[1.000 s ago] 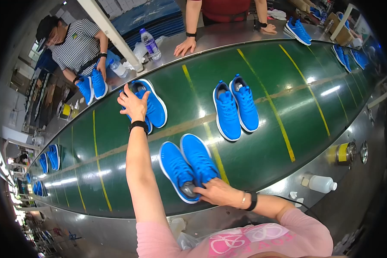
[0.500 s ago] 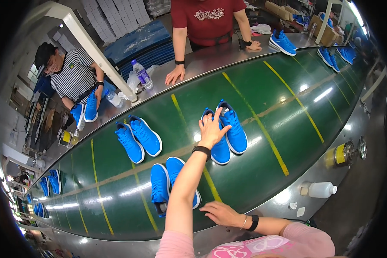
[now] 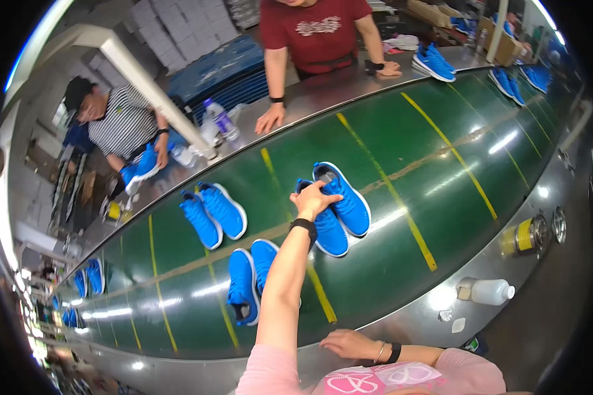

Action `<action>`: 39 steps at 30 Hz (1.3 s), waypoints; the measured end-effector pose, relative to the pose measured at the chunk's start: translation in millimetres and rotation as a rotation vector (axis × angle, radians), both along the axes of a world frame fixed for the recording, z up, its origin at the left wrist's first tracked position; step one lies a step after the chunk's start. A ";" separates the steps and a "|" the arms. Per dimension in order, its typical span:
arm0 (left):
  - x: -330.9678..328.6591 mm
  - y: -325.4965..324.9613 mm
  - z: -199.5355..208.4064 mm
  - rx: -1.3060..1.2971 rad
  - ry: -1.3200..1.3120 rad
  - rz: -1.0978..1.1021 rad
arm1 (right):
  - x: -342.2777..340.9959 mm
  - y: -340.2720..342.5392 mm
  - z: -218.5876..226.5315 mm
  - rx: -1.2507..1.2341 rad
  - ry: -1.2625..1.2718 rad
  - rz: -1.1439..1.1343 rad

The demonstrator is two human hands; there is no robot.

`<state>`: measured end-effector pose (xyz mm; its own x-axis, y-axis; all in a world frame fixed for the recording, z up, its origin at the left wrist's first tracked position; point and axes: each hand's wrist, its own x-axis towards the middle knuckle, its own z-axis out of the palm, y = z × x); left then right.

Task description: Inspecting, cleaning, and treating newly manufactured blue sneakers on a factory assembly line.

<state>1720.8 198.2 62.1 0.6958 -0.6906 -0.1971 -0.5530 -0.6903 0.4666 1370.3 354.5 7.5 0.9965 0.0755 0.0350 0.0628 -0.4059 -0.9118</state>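
My left hand (image 3: 313,201) reaches over the green belt and grips a pair of blue sneakers (image 3: 351,201) at their open collars, the thumb stretched across toward the right shoe. The hand hides part of the left shoe. Beneath my left forearm lies another blue pair (image 3: 242,283), partly covered by the arm. Farther left a third pair (image 3: 223,209) rests side by side with toes toward me. My right hand (image 3: 349,344) lies low at the belt's near metal edge, fingers loosely extended, holding nothing.
Yellow-lined green belt (image 3: 435,191) runs across, with more blue sneakers at both ends. Two people stand beyond it; one holds blue sneakers (image 3: 141,170). A white bottle (image 3: 491,291) and a yellow-labelled can (image 3: 524,236) stand at the near right edge. A water bottle (image 3: 222,121) stands opposite.
My left hand has closed at the sneakers' collars, and that pair has turned and shifted slightly. My right hand has drawn back from over the belt to its near edge.
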 end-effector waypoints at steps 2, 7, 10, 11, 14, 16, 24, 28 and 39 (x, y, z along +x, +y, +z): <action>-13.3 24.4 19.6 -0.024 0.064 0.042 | 0.2 -9.8 12.1 0.047 -0.037 -0.121; -75.4 67.5 41.4 -0.424 0.105 0.254 | -2.2 -35.2 43.2 0.135 -0.059 -0.645; -119.6 91.8 27.2 -0.864 0.306 0.433 | -11.2 -59.7 35.4 0.301 -0.167 -0.875; -139.4 105.1 35.7 -0.944 0.494 0.461 | -15.8 -71.8 36.4 0.320 -0.152 -0.960; -197.6 163.3 62.4 -1.081 0.983 0.628 | -26.1 -87.5 54.5 0.148 -0.219 -0.988; -235.2 208.0 47.7 -1.143 1.219 0.710 | -33.9 -80.4 54.9 0.096 -0.333 -0.973; -350.9 343.9 2.7 -1.058 2.261 1.475 | -71.8 -18.7 27.1 0.225 0.226 -0.461; -357.2 383.7 15.7 -0.852 2.252 1.296 | -76.9 36.1 56.4 -0.114 0.123 -0.314; -363.5 457.9 -6.5 -0.771 0.835 0.713 | -105.2 45.2 96.3 0.003 0.238 -0.149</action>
<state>1357.4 656.1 55.6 0.8108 -0.3570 -0.4639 0.4541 -0.1164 0.8833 1265.1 399.7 103.8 0.9769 -0.0721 -0.2011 -0.2132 -0.3915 -0.8951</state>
